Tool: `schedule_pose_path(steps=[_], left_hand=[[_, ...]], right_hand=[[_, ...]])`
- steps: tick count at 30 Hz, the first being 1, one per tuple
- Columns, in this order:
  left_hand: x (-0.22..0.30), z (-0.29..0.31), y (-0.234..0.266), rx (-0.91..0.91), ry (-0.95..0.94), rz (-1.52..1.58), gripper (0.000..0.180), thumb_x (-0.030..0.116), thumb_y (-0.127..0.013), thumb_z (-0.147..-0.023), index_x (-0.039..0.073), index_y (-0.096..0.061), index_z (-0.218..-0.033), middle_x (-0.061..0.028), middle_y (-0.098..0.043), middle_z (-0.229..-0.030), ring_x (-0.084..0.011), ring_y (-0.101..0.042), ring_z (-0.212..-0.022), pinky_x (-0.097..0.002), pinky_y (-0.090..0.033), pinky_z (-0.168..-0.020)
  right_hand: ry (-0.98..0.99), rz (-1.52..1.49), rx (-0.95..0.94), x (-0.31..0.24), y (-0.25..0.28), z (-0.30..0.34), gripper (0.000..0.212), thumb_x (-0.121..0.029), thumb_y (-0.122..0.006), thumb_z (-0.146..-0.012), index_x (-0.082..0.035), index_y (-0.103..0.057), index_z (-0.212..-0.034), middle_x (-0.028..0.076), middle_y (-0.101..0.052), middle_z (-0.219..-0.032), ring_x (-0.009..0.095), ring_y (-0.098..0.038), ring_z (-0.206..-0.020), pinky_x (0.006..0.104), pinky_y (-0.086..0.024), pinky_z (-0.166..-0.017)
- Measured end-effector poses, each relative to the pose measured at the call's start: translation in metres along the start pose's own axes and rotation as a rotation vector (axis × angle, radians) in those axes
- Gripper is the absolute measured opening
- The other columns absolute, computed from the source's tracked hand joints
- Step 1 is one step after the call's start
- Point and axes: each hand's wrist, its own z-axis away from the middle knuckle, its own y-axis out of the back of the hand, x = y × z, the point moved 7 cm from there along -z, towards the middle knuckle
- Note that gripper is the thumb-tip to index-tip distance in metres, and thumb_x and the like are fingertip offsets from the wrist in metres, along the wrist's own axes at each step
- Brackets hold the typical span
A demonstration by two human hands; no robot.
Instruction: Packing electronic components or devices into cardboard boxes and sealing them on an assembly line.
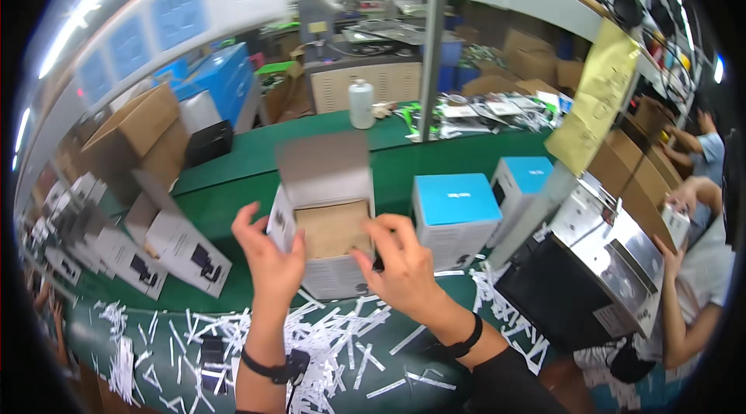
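Note:
In front of me stands a white carton (336, 276) with its lid flap (325, 169) raised at the back. A brown cardboard insert (334, 229) fills its mouth; anything underneath is hidden. My left hand (268, 255) is at the carton's left side, fingers spread and thumb by the rim. Over the right rim is my right hand (402, 262), its fingers bent and apart, with the fingertips at the insert's right edge. Neither hand appears to grip anything.
Closed blue-topped cartons (457, 200) stand to the right; open white cartons (189, 251) line the left. Paper strips (326, 344) litter the near green bench. A metal post (536, 216) and a black-and-silver machine (583, 278) bound the right, where a person (699, 266) sits.

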Motion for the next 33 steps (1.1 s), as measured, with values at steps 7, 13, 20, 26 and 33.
schedule_pose_path(steps=[7, 13, 20, 26, 33], left_hand=[[0.021, 0.023, -0.04, -0.355, -0.422, -0.23, 0.053, 0.018, -0.074, -0.083, 0.0, -0.061, -0.131, -0.0231, -0.059, -0.133, -0.0416, -0.054, -0.126, -0.0532, -0.041, -0.108], [0.054, 0.05, -0.063, -0.481, -0.626, -0.531, 0.06, 0.043, -0.071, -0.087, 0.011, -0.061, -0.137, -0.0226, -0.061, -0.128, -0.0388, -0.055, -0.127, -0.0589, -0.035, -0.11], [0.059, 0.055, -0.06, -0.467, -0.509, -0.495, 0.058, 0.032, -0.075, -0.085, 0.013, -0.062, -0.138, -0.025, -0.059, -0.129, -0.0377, -0.055, -0.111, -0.0546, -0.038, -0.108], [0.062, 0.059, -0.063, -0.393, -0.477, -0.441, 0.056, 0.028, -0.077, -0.084, 0.008, -0.064, -0.134, -0.0274, -0.059, -0.129, -0.032, -0.054, -0.1, -0.0505, -0.042, -0.104], [0.055, 0.064, -0.071, -0.374, -0.456, -0.411, 0.057, 0.03, -0.076, -0.084, 0.014, -0.063, -0.137, -0.0249, -0.059, -0.13, -0.0396, -0.052, -0.108, -0.0492, -0.042, -0.096]], right_hand=[[0.094, 0.061, -0.281, 0.034, -0.022, 0.008, 0.07, -0.047, -0.077, -0.083, -0.007, -0.059, -0.137, 0.011, -0.057, -0.135, 0.029, -0.071, -0.083, 0.0384, -0.059, -0.071], [-0.053, -0.104, -0.374, 0.057, 0.021, -0.017, 0.052, -0.047, -0.045, -0.101, -0.002, -0.069, -0.113, 0.017, -0.064, -0.112, 0.04, -0.065, -0.088, 0.0459, -0.052, -0.077], [-0.357, 0.463, -0.38, 0.086, 0.026, -0.055, 0.037, -0.031, -0.054, -0.096, -0.001, -0.069, -0.082, 0.02, -0.069, -0.075, 0.043, -0.067, -0.077, 0.05, -0.052, -0.071], [-0.331, 0.461, -0.4, 0.095, 0.01, -0.052, 0.021, -0.024, -0.069, -0.088, -0.004, -0.072, -0.083, 0.019, -0.07, -0.075, 0.04, -0.068, -0.075, 0.05, -0.053, -0.067], [-0.238, 0.376, -0.304, 0.091, 0.011, -0.04, 0.024, -0.026, -0.071, -0.087, -0.003, -0.071, -0.082, 0.019, -0.069, -0.074, 0.041, -0.068, -0.074, 0.0478, -0.053, -0.065]])
